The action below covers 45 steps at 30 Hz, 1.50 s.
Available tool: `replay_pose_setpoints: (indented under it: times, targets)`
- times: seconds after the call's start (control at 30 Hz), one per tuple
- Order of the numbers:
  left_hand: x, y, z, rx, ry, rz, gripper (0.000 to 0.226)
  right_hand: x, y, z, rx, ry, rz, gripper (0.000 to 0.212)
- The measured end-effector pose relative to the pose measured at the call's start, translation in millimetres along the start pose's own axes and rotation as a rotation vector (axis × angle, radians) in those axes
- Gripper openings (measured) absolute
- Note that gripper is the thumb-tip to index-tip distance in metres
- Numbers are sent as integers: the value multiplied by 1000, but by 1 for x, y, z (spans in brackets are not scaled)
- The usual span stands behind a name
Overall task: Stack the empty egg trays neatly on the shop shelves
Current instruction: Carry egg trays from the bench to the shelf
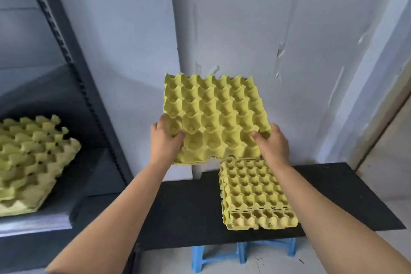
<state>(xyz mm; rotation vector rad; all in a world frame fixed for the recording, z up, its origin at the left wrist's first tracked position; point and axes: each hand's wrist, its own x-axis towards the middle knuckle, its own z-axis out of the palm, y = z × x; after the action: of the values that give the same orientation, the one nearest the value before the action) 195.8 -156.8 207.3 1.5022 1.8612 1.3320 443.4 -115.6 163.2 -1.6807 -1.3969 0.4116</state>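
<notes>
Both hands are on one yellow-green tray, held in the air just above the back edge of the black board, its far side tipped up. The left hand pinches the near left corner, thumb hooked into a cup and the other fingers tucked underneath out of sight. The right hand does the same at the near right corner.

This looks like moulded paper pulp, so likely very light, a bit floppy across its width and easy to crush or tear at the rim. A two-corner hold with a gentle squeeze seems the right way to carry it flat.

On the right half of the board lies a pile of matching trays. The board rests on a blue stool. Left of the board stands a dark metal shelf holding another heap of trays, sitting rather crookedly. Behind the board, a pale wall with peeling patches.
</notes>
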Motion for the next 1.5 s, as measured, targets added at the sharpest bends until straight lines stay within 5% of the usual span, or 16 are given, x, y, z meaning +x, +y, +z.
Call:
replay_pose_setpoints:
  times: [0.17,0.57,1.0,1.3,1.5]
  targets:
    - [-11,4,-81,75,153,37,53,-33,-71,14,114,-20,-68,58]
    - [9,-31,-321,61,411,188,53,-104,-281,117,345,-54,-249,34]
    - [75,-106,-501,279,561,20,25,-162,-466,233,149,-57,-377,42]
    - [136,-157,-555,337,562,-104,12,-157,-515,303,-55,-126,-559,48]
    - [175,-185,-577,427,544,-115,24,-160,-530,327,-282,-128,-607,53]
